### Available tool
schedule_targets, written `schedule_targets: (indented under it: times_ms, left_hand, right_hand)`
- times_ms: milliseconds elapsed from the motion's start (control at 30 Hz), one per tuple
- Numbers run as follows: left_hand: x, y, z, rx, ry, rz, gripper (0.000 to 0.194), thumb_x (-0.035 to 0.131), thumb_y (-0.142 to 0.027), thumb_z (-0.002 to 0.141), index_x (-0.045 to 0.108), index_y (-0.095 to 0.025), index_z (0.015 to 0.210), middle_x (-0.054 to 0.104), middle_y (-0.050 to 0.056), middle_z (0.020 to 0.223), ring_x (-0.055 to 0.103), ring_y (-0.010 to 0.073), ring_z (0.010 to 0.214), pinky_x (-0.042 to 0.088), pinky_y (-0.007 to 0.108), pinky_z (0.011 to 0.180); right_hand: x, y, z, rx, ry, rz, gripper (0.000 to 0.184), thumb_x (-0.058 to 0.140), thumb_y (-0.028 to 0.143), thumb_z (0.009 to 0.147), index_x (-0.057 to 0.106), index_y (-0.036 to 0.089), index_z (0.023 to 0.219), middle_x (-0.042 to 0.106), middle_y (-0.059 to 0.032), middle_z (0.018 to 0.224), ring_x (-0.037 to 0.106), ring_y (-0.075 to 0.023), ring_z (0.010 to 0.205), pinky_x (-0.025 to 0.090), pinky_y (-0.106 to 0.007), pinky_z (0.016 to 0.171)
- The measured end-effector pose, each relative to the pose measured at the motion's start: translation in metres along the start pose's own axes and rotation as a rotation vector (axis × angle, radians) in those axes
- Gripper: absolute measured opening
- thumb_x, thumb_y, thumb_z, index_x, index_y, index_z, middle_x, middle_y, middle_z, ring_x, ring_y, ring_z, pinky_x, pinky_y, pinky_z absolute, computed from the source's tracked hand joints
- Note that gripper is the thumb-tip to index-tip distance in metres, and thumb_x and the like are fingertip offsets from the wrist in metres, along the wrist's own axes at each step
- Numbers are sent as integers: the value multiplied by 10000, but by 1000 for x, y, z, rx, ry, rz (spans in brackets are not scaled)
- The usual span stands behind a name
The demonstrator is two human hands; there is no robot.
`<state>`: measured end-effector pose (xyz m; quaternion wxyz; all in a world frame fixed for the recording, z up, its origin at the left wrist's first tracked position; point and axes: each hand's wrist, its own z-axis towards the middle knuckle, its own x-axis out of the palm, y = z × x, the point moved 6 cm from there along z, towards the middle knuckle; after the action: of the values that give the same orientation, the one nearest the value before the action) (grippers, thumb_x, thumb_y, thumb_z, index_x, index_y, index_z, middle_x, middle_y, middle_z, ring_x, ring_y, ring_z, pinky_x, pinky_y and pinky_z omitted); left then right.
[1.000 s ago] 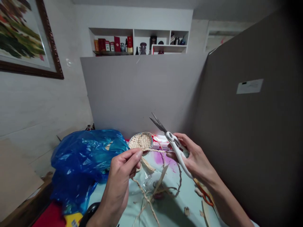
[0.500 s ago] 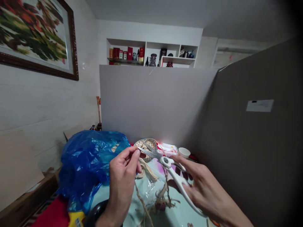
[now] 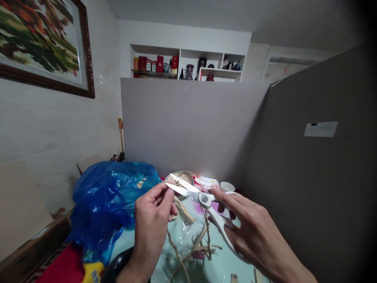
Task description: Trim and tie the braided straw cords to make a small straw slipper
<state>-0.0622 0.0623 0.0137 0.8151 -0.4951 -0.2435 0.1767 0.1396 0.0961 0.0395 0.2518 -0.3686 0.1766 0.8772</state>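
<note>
My right hand [image 3: 250,224] grips a pair of white-handled scissors [image 3: 204,198] whose two metal blades stand apart and point left. My left hand [image 3: 154,220] is closed in a pinch, thumb against fingers, right at the blade tips. What it pinches is too small to make out. Below both hands, a dry branch [image 3: 203,237] with twigs rises from a small dark red base on the pale table. A bundle of cream raffia-like strands [image 3: 184,210] lies just behind my left fingers. Beyond the blades sits a woven basket [image 3: 187,177], partly covered by them.
A big crumpled blue plastic bag [image 3: 106,204] fills the left side, above something yellow [image 3: 92,272] and red cloth [image 3: 63,265]. A white bowl [image 3: 227,186] stands at the back right. Grey partitions [image 3: 188,122] close off the back and right of the table [image 3: 219,269].
The scissors have shifted slightly left and turned, so their blades now catch the light and reach closer over my left fingertips. My left hand keeps its pinch. The whole view has shifted slightly.
</note>
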Motion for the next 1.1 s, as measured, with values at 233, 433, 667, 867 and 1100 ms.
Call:
schedule_targets:
  times_ms: [233,433,667,867,1100]
  left_hand:
    - [1,-1,2,-36,25,-17,134,658,-269,780,718,-151,761,584,-41,428,469,79,377,359,161,364]
    - [2,-3,1,-68,58,-25,145,646,-244,791,678,-161,676,570,-41,408,461,77,373,355,160,366]
    - [3,-4,-2,-83,77,-40,154,671,-259,795,687,-164,675,568,-43,417,462,73,393,355,157,388]
    - [6,-4,-3,-104,90,-52,128,706,-261,782,731,-147,729,683,2,549,492,66,402,359,162,385]
    - [8,-9,-7,-132,140,-118,121,740,-279,777,742,-159,788,709,11,641,521,73,460,400,172,439]
  right_hand:
    - [-1,0,-1,-68,-59,-87,588,448,74,733,651,176,1275,758,-116,960,725,-240,779,606,-344,614]
    - [-2,4,1,-112,-76,-153,585,464,72,721,648,125,1273,757,-123,881,724,-254,729,609,-360,591]
    - [3,-7,-1,-52,-14,-83,597,471,78,714,660,197,1268,769,-115,973,734,-257,795,598,-354,657]
    - [14,-20,2,84,95,236,456,521,66,745,729,214,1123,754,-57,814,705,-222,767,545,-290,662]
    - [33,-36,9,448,107,1014,413,792,298,724,674,177,1101,712,-38,809,669,-165,687,520,-235,562]
